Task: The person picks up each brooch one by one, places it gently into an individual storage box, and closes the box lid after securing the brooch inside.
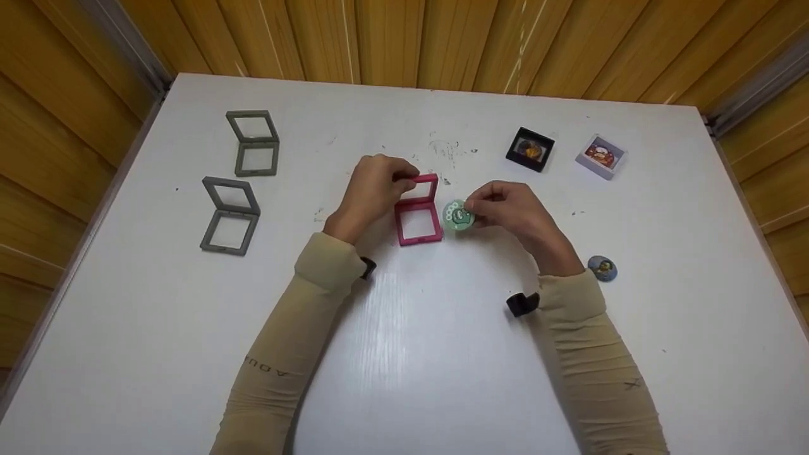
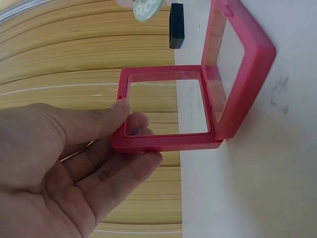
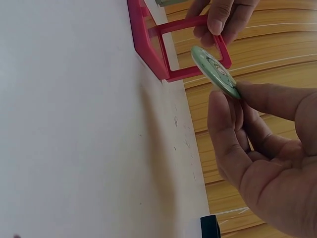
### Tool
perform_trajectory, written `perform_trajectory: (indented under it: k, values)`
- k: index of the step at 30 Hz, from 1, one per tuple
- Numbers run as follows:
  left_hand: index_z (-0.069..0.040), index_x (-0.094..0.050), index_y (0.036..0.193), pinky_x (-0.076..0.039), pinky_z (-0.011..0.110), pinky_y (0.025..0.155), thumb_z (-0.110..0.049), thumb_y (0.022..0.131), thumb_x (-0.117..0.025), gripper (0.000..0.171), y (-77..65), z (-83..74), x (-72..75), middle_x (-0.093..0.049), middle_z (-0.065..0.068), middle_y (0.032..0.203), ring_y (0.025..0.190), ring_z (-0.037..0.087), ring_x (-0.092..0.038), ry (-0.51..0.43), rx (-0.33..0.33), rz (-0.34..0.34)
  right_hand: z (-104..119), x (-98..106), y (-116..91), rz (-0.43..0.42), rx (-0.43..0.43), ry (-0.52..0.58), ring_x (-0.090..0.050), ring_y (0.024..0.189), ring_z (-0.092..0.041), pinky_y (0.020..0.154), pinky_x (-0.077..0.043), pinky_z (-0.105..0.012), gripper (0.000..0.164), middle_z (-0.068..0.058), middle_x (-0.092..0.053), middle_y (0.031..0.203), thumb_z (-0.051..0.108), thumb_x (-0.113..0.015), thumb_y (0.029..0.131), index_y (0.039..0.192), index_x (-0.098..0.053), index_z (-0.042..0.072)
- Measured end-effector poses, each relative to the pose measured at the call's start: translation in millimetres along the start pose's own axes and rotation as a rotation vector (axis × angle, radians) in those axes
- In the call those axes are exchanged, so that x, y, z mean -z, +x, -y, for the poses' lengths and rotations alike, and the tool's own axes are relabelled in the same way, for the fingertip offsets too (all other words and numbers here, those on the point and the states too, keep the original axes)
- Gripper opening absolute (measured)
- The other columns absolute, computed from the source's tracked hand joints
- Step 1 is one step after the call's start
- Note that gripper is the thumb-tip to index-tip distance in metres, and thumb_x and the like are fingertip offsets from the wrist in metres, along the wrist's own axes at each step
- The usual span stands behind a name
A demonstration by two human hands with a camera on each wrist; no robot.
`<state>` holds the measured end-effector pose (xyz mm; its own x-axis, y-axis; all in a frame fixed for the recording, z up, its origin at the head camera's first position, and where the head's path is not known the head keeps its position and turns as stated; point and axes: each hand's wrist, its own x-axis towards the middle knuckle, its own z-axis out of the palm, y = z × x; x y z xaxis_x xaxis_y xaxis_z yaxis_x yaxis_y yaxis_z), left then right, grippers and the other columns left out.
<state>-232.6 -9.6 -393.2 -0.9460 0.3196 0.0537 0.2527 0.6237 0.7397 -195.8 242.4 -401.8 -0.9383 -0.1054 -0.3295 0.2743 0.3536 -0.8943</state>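
Note:
A pink hinged display frame stands unfolded at mid-table, one half flat and the other raised. My left hand pinches the top edge of the raised half between thumb and fingers, as the left wrist view also shows at the pink frame's rim. Just right of it, my right hand holds a round green badge by its edge, a cartoon figure on its face. In the right wrist view the badge is tilted, apart from the table and near the frame.
On the left lie two unfolded display frames, one olive and one grey. Toward the back right are a black box and a lavender box, each with a picture piece inside. A blue round badge lies beside the right sleeve.

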Motion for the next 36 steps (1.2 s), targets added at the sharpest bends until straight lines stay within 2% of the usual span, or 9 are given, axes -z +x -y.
perform_trajectory:
  k: [9, 17, 22, 27, 36]
  values:
    - [-0.006, -0.082, 0.119, -0.056, 0.026, 0.095, -0.008, 0.101, -0.074, 0.019, 1.3, -3.7, -4.0, -0.078, 0.007, 0.114, 0.105, 0.018, -0.069, 0.014, -0.037, 0.002, 0, -8, 5, 0.001, 0.006, 0.024, -0.068, 0.091, -0.019, 0.085, -0.060, -0.031, 0.017, -0.013, -0.069, 0.108, 0.008, -0.073, 0.101, 0.111, -0.069, -0.005]
    - [-0.009, -0.081, 0.123, -0.055, 0.024, 0.096, -0.010, 0.102, -0.074, 0.023, 1.5, -9.4, -8.3, -0.077, 0.005, 0.117, 0.106, 0.018, -0.067, 0.012, 0.001, 0.030, 0, -16, 8, 0.003, 0.022, 0.037, -0.068, 0.092, -0.019, 0.085, -0.060, -0.031, 0.018, -0.012, -0.068, 0.108, 0.009, -0.075, 0.099, 0.110, -0.070, -0.005]
    - [-0.009, -0.081, 0.123, -0.055, 0.024, 0.096, -0.009, 0.102, -0.073, 0.022, 2.0, -12.4, -10.9, -0.077, 0.005, 0.116, 0.105, 0.017, -0.067, 0.015, -0.002, 0.038, -1, -20, 10, -0.007, 0.024, 0.023, -0.067, 0.092, -0.019, 0.083, -0.060, -0.029, 0.020, -0.012, -0.069, 0.107, 0.010, -0.076, 0.098, 0.110, -0.071, -0.005]
    - [-0.009, -0.081, 0.121, -0.055, 0.024, 0.096, -0.009, 0.102, -0.073, 0.021, 2.1, -14.2, -13.0, -0.078, 0.006, 0.116, 0.104, 0.018, -0.068, 0.013, -0.020, 0.045, -1, -25, 12, -0.009, -0.003, -0.011, -0.067, 0.093, -0.018, 0.083, -0.059, -0.028, 0.022, -0.011, -0.068, 0.108, 0.014, -0.077, 0.098, 0.111, -0.071, -0.003]
    - [-0.007, -0.082, 0.119, -0.056, 0.025, 0.094, -0.008, 0.101, -0.074, 0.019, 1.9, -13.7, -14.7, -0.079, 0.007, 0.115, 0.103, 0.019, -0.070, 0.018, -0.077, 0.040, -2, -30, 12, 0.000, -0.022, -0.013, -0.068, 0.083, -0.018, 0.078, -0.060, -0.029, 0.017, -0.009, -0.068, 0.101, 0.013, -0.077, 0.098, 0.106, -0.070, -0.001]
